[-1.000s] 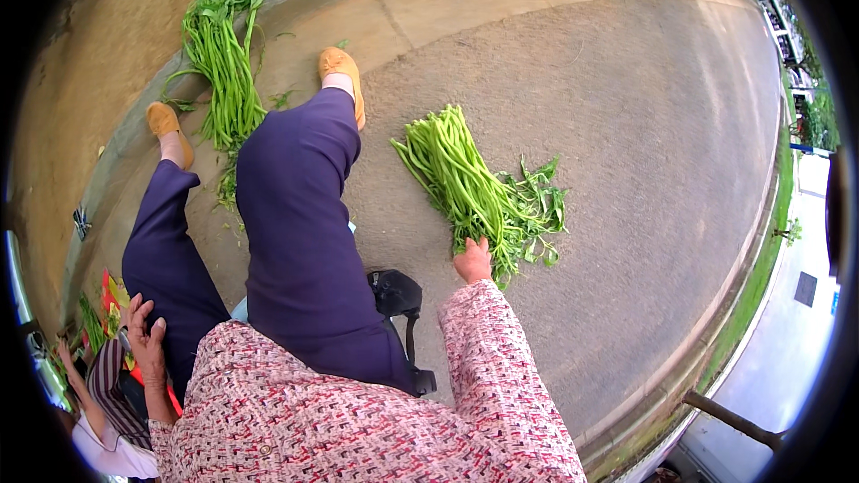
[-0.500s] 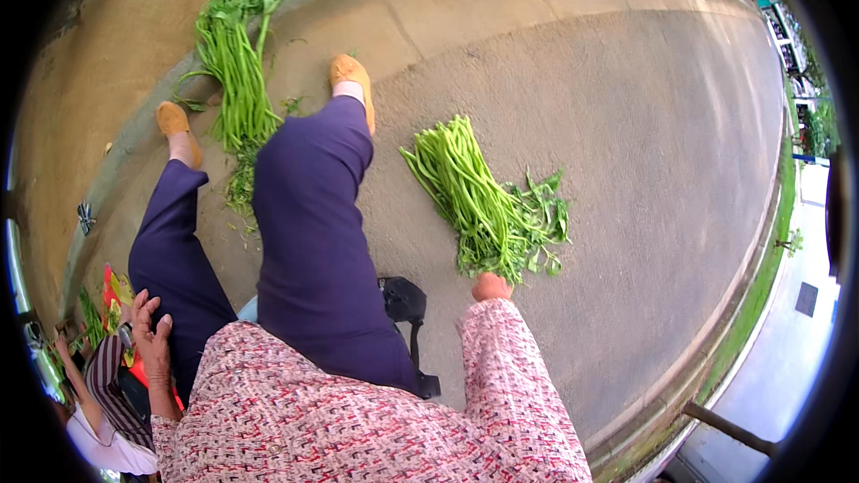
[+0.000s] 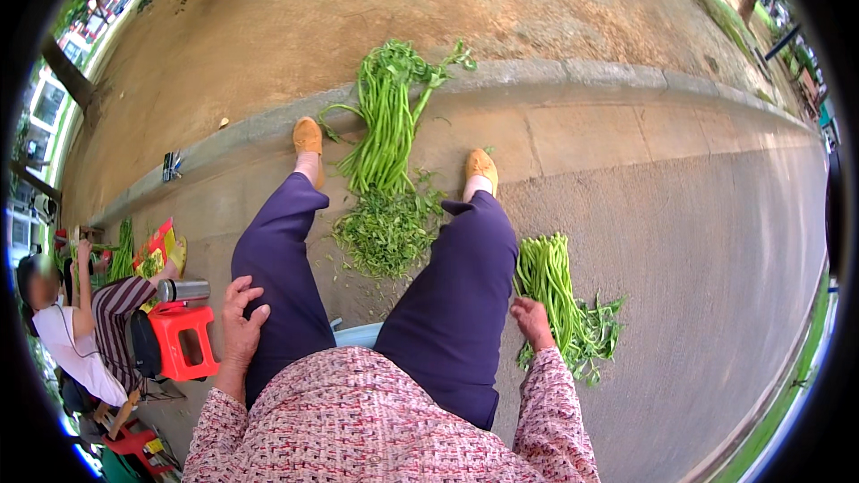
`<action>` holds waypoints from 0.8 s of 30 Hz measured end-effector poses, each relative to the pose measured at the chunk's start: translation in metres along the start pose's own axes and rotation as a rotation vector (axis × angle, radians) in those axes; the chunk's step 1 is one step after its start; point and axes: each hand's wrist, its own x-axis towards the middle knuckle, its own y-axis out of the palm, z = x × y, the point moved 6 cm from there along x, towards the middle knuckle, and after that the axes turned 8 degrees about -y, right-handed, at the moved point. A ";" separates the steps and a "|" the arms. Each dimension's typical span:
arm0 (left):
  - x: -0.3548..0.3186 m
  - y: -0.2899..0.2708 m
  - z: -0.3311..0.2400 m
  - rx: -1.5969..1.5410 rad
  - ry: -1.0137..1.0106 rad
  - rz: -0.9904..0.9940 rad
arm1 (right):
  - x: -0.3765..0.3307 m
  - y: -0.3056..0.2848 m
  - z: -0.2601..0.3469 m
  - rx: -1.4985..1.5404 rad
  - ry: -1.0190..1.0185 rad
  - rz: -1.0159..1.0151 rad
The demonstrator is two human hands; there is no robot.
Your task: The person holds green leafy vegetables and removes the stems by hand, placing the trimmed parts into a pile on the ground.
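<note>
Stretching out underfoot, the pavement (image 3: 707, 233) meets a pale stone kerb (image 3: 617, 76). Across that kerb lies the larger bunch of green stems (image 3: 385, 139), its leafy tops pointing away from the person. The smaller bunch of green stems (image 3: 548, 273) rests on the pavement at the right, leaves toward the lower right. Stems this long look apt to tangle, so lifting a few by their cut ends should free them cleanly; laying them parallel would keep the smaller bunch even. Loose bits belong on the heap of loose leaves (image 3: 380, 237). The right hand (image 3: 534, 322) is half curled beside the smaller bunch; whether it grips any stem I cannot tell. The left hand (image 3: 242, 322) is empty, fingers spread and slightly bent.
</note>
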 end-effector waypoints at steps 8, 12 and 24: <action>0.006 -0.001 0.005 -0.065 0.029 -0.059 | 0.038 -0.043 0.310 0.366 -0.459 -0.175; 0.008 -0.004 0.002 -0.135 0.033 -0.066 | 0.026 -0.014 0.427 0.486 -0.670 -0.063; 0.056 0.002 0.003 -0.087 -0.062 -0.126 | 0.094 0.052 0.400 0.952 -0.307 0.038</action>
